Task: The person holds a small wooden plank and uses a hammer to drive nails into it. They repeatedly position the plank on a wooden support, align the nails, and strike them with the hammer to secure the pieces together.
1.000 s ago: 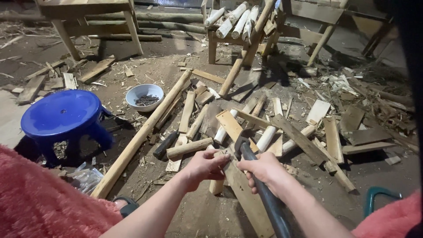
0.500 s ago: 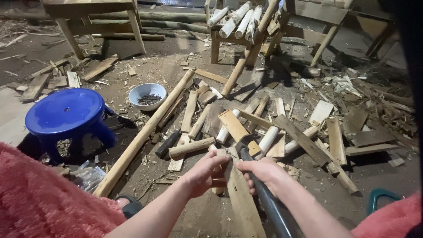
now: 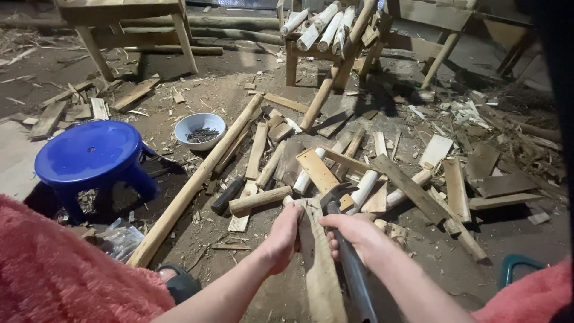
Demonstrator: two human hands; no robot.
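Here the left hand (image 3: 286,234) has its fingers curled against the left edge of an upright wooden plank (image 3: 320,263), stiff, light and splintery (best held low on the edges). Just right, the right hand (image 3: 354,232) wraps tight round a hammer (image 3: 344,245), head-heavy, touching the plank's top.

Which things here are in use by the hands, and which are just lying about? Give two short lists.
In use:
left hand on the wooden plank
right hand gripping the hammer

Lying about:
blue stool
white bowl of nails
long pole
scattered offcuts
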